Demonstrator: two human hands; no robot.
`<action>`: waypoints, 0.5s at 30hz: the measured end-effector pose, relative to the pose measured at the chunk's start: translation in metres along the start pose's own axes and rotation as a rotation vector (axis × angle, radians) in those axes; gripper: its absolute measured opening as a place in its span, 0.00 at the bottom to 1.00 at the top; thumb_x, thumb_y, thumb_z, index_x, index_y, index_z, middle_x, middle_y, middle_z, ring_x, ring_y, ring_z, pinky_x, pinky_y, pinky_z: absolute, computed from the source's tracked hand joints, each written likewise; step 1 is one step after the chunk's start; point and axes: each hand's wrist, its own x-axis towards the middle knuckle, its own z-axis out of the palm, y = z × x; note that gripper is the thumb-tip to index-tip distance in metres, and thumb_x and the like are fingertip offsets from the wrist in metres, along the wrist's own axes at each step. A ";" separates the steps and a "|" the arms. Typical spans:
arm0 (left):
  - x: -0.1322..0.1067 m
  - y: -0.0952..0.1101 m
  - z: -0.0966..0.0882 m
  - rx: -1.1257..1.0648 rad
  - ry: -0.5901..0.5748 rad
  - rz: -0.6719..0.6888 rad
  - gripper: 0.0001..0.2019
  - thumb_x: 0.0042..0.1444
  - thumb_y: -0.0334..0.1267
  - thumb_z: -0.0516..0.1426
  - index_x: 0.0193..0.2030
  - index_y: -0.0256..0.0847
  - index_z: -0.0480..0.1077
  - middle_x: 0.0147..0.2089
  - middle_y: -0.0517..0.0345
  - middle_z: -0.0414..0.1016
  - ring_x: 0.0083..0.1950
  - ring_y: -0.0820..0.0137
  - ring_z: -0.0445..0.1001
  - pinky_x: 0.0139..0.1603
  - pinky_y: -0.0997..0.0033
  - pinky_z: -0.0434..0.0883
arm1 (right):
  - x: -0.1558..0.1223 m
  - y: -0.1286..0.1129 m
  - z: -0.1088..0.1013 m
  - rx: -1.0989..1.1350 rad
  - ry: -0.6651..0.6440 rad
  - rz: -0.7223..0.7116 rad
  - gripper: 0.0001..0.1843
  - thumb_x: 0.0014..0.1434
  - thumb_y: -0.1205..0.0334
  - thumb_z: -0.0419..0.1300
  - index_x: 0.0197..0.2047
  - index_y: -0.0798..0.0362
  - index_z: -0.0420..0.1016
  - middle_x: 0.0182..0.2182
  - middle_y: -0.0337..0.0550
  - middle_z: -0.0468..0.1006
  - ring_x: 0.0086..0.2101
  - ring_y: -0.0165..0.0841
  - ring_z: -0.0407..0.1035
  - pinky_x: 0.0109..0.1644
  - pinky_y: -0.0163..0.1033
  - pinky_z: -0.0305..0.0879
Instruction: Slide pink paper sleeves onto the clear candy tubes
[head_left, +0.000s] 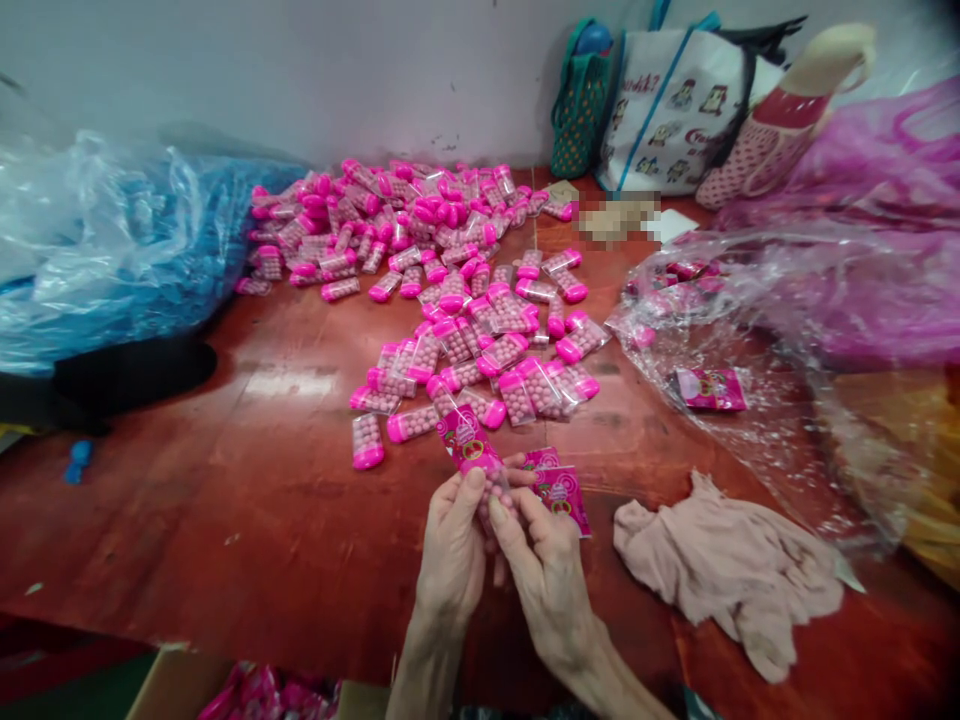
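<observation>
My left hand (452, 540) and my right hand (541, 560) meet near the front of the red-brown table (247, 500), both closed on one clear candy container (491, 490) full of pink balls. A pink printed label (465, 437) is stuck along the container and pokes out past my left fingers. My right hand also grips a small stack of pink labels (562, 493). Just beyond lies a pile of pink-capped containers (480, 350), spreading to a bigger heap (397, 215) by the wall.
A crumpled beige cloth (735, 570) lies right of my hands. Clear plastic bags (750, 330) with a loose label (711, 388) cover the right side. A blue-filled plastic bag (97, 250) sits left. Tote bags (675, 100) stand at the back wall. A cardboard box (180, 685) is below the table edge.
</observation>
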 end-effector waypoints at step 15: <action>0.000 -0.004 -0.004 0.086 -0.034 -0.028 0.12 0.54 0.39 0.54 0.32 0.33 0.74 0.37 0.48 0.77 0.18 0.78 0.67 0.10 0.82 0.56 | 0.000 0.003 0.000 -0.001 -0.098 0.033 0.12 0.62 0.56 0.48 0.34 0.54 0.68 0.15 0.33 0.64 0.14 0.24 0.60 0.17 0.28 0.53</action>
